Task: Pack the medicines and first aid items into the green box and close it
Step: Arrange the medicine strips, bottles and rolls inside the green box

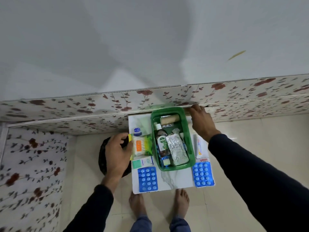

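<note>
Left hand (117, 153) pinches the floppy, light cotton-bud packet (142, 144) by its edge, mid-frame; right hand (201, 121) rests loosely open beside the green box (189, 131). Easy to crush.

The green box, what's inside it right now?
Inside the green box lie a brown antiseptic bottle, a tan bandage roll, a silver foil strip and a small white bottle. Anything beneath them is covered.
</note>
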